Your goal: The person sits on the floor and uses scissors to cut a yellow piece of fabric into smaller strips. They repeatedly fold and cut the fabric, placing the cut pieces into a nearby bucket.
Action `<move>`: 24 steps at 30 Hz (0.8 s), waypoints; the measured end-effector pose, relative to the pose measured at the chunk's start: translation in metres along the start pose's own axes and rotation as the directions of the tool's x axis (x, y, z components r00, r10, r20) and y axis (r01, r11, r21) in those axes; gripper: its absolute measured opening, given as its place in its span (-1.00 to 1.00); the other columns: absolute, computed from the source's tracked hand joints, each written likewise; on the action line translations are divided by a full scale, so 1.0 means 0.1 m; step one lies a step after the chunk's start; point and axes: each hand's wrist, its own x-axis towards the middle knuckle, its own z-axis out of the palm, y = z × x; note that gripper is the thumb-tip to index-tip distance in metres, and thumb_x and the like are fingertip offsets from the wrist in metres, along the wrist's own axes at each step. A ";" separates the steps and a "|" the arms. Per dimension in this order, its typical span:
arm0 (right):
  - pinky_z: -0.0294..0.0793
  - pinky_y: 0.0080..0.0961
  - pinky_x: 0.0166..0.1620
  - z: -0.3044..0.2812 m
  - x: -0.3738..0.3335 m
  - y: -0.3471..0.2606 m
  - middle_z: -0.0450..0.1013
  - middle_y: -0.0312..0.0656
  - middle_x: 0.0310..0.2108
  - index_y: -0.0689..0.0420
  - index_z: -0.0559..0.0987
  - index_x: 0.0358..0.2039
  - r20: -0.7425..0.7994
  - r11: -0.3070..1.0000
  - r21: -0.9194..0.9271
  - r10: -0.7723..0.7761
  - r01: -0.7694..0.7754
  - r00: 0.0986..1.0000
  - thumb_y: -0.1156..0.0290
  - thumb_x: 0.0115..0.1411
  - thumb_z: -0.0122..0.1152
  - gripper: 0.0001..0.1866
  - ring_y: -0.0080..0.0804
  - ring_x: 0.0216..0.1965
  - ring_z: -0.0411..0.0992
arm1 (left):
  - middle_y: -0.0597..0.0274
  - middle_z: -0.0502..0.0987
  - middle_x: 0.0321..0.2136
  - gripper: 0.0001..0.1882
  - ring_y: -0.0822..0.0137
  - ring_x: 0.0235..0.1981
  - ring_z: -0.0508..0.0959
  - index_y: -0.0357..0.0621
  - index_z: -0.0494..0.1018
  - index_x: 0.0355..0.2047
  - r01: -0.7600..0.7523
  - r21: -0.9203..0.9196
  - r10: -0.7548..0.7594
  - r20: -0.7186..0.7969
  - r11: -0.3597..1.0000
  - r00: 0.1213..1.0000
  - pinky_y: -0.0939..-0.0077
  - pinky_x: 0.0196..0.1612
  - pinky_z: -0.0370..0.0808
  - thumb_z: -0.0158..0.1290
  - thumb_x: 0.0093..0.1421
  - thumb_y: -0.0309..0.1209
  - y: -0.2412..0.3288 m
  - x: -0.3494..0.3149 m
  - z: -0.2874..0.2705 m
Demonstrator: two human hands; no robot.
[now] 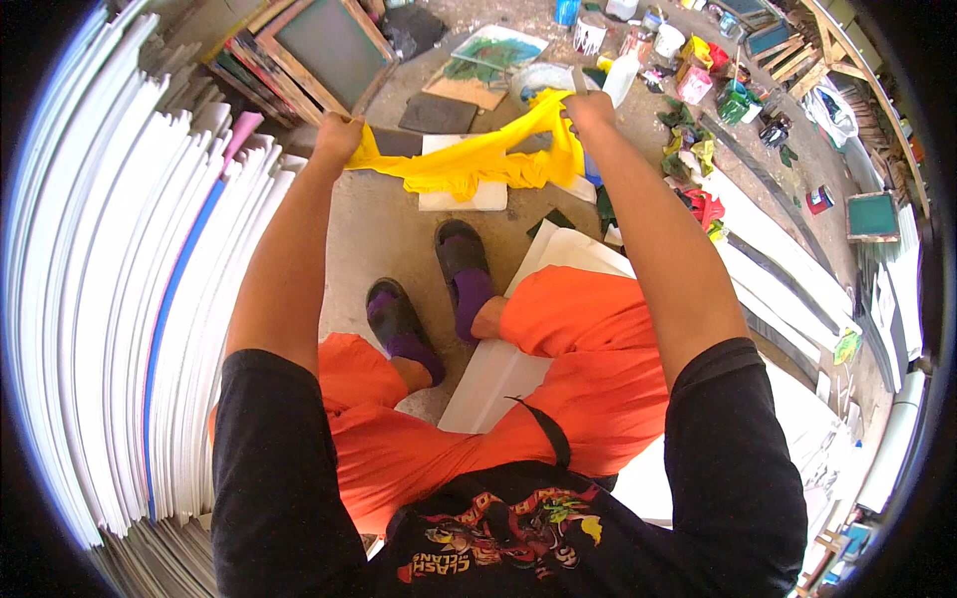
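Observation:
A yellow cloth point(478, 164) is stretched between my two hands, out in front of me above the floor. My left hand point(339, 138) grips its left end, fingers closed around the fabric. At the other end my right hand point(588, 112) is closed on a bunched part, and loose folds hang beneath it. Below the cloth lies a white flat block point(463, 202), partly covered by the fabric from this angle. A dark flat piece point(439, 114) rests on the floor just beyond the cloth.
Tall stacks of white sheets point(110, 299) line my left side. Framed screens point(324, 50) lean behind them. Paint pots point(670, 40), a white bottle point(620, 80) and coloured rags point(698, 149) litter the floor at far right. Long white boards point(778, 269) lie to my right.

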 end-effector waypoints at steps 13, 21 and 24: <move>0.45 -0.28 -0.44 -1.82 0.34 -1.32 0.57 -0.08 -0.45 0.27 0.62 -0.32 -0.358 0.901 0.099 -0.364 0.423 0.860 0.14 0.17 0.17 -0.62 -0.27 -0.48 0.52 | 0.02 0.56 -0.10 -0.64 0.12 -0.13 0.63 -0.32 0.32 0.01 -0.063 -0.827 0.116 0.002 0.558 0.993 0.17 -0.01 0.63 -0.23 0.46 -0.24 2.33 -0.44 -1.17; 0.41 -0.27 -0.47 -2.15 0.37 -1.35 0.54 -0.04 -0.50 0.35 0.60 -0.36 -0.571 0.881 0.055 -0.358 0.470 0.739 0.23 0.11 0.21 -0.64 -0.26 -0.53 0.50 | 0.07 0.55 -0.08 -0.66 0.18 -0.12 0.63 -0.27 0.33 0.02 -0.048 -0.854 0.236 0.090 0.519 0.968 0.23 -0.02 0.62 -0.17 0.45 -0.24 2.38 -0.11 -0.72; 0.40 -0.26 -0.48 -2.32 0.45 -1.62 0.53 -0.02 -0.52 0.38 0.60 -0.37 -0.663 0.849 0.031 -0.378 0.527 0.647 0.26 0.08 0.22 -0.65 -0.26 -0.55 0.49 | 0.12 0.49 0.00 -0.66 0.25 -0.09 0.60 -0.21 0.33 0.04 -0.103 -0.891 0.461 0.127 0.443 0.878 0.33 0.01 0.60 -0.24 0.48 -0.22 2.54 0.28 -0.76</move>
